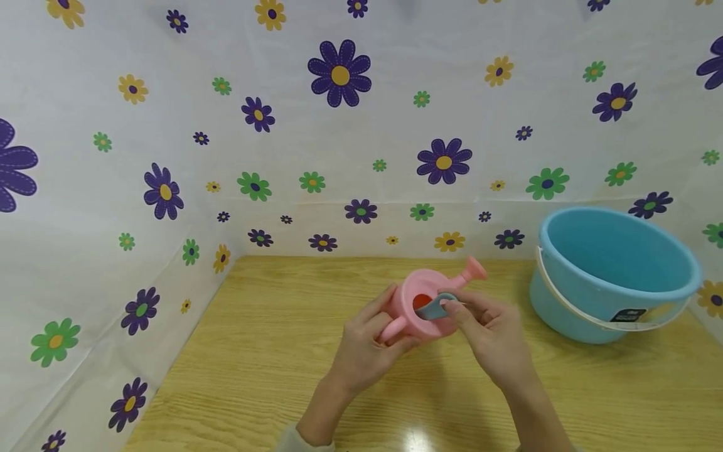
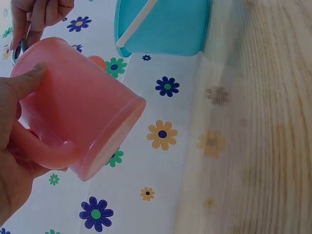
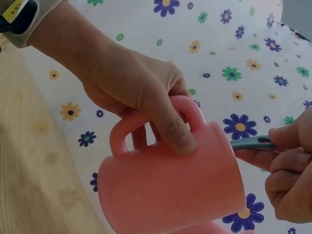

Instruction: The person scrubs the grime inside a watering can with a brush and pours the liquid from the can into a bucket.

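Observation:
A pink toy watering can (image 1: 402, 307) is held above the wooden table, tilted, with its sprinkler spout pointing to the upper right in the head view. My left hand (image 1: 361, 348) grips it by the handle, the thumb lying along the pink body (image 2: 83, 102). My right hand (image 1: 497, 339) pinches the end of a blue-grey handle (image 3: 251, 143) with a slot in it. This tool's other end reaches into the can's mouth and is hidden there. Something orange-red (image 1: 420, 301) shows inside the can.
To the right on the table (image 1: 271, 351) stands a light blue bucket (image 1: 587, 298) with a white carrying handle. A white flower-printed cloth (image 1: 384, 125) hangs behind the table and along its left side.

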{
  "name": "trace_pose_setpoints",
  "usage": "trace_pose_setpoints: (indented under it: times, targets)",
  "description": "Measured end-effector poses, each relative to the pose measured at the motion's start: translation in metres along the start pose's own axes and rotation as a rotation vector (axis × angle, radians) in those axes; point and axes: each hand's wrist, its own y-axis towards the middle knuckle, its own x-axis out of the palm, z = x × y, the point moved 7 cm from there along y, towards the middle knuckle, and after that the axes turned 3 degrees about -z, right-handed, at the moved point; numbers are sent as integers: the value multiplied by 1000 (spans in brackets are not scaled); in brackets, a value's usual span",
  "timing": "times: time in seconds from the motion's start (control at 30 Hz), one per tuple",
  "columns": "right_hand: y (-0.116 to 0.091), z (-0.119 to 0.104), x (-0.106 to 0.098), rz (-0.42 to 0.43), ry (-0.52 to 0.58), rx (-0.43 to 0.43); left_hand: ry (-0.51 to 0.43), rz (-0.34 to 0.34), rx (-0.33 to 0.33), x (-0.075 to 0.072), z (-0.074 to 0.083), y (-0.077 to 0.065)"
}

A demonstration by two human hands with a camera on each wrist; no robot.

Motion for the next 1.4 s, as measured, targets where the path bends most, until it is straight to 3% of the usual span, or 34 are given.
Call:
trace_pose_setpoints:
  times: [0.2,0.43,0.7,0.8,0.97,1.23,1.4]
  targets:
    - [0,-3,-20,89,105,-52,-3,3,26,-2,-1,1]
    - [0,-3,-30,142,150,-18,4,-20,26,-2,-2,-1]
    - [0,-9,-2,-39,-21,-109,-4,-34,43,-1,1,0]
    - [-1,-6,3,-53,-48,-97,-6,-39,47,0,1,0]
    - [-1,-5,2,-22,-58,-68,-8,-42,55,1,1,0]
    - [-5,-15,-13,75,-209,-99,1,-64,20,1,1,-1]
    - [-4,-17,-30,146,-175,-39,4,-49,26,-1,1,-1]
